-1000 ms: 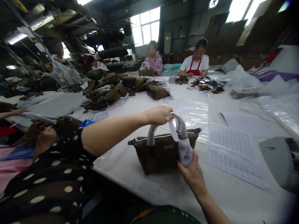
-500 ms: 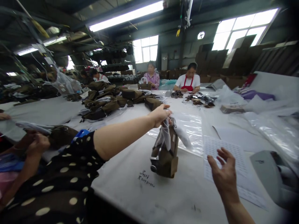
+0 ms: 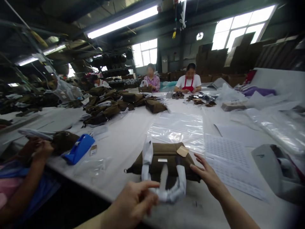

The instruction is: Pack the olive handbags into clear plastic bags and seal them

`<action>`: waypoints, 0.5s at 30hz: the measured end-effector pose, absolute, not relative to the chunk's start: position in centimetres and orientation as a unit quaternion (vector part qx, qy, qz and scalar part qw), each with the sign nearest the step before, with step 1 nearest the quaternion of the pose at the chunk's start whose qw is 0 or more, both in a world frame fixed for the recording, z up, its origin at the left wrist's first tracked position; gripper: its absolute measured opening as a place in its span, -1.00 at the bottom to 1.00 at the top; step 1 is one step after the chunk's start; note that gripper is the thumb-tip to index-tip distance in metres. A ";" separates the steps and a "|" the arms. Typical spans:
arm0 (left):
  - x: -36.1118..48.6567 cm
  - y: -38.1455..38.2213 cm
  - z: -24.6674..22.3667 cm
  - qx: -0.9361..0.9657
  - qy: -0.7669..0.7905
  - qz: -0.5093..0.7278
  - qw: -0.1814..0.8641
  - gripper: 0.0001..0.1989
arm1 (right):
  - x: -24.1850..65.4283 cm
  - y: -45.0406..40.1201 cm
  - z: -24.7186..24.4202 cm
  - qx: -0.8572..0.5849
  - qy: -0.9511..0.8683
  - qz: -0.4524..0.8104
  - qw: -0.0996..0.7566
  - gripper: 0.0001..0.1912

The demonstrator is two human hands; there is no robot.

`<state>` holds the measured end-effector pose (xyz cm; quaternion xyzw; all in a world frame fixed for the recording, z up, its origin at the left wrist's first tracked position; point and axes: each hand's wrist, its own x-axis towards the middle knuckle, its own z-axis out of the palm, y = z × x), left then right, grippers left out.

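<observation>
An olive-brown handbag (image 3: 164, 149) lies on the white table before me, its handles (image 3: 182, 181) wrapped in pale material and turned toward me. My left hand (image 3: 135, 200) is beside the handle loop, index finger stretched out and thumb apart from it. Slight blur hides whether those fingertips touch the wrapping. At the bag's right end, my right hand (image 3: 209, 176) rests its spread fingers against the side. A tan tag (image 3: 182, 151) lies on the bag's upper right, and a small white label (image 3: 162, 160) shows at its middle.
Behind the bag lie clear plastic bags (image 3: 176, 127). Printed sheets (image 3: 228, 156) and a grey device (image 3: 274, 168) are on the right. A blue dispenser (image 3: 79, 149) stands left, near a co-worker's hands (image 3: 43, 149). Piled bags (image 3: 105, 108) lie farther back; two people sit across the table.
The handbag has gone from hanging upright under my left hand to lying flat and closer. My left hand has drawn back toward me; my right hand has moved left onto the bag.
</observation>
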<state>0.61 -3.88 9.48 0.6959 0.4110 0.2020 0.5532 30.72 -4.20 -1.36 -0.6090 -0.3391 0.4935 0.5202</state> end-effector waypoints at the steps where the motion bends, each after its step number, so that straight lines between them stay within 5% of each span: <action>1: -0.9 -3.7 7.5 0.772 0.420 0.212 0.427 -0.58 | 30.6 -4.9 -1.8 -0.601 -0.356 0.516 0.496 -0.15; 3: -2.7 -2.8 2.5 0.829 0.456 0.246 0.211 -0.49 | 30.3 -6.2 -3.0 -0.581 -0.387 0.552 0.456 -0.11; 6: -2.4 -2.2 -4.9 0.850 0.451 0.263 0.074 -0.42 | 30.7 -8.0 -5.7 -0.569 -0.407 0.568 0.433 -0.13; 9: -0.5 -3.3 -8.4 0.868 0.411 0.275 0.030 -0.40 | 32.1 -10.0 -8.0 -0.585 -0.420 0.542 0.433 -0.21; 15: 0.7 -4.2 -7.9 0.892 0.362 0.272 0.000 -0.34 | 32.5 -13.6 -9.9 -0.602 -0.480 0.460 0.443 -0.28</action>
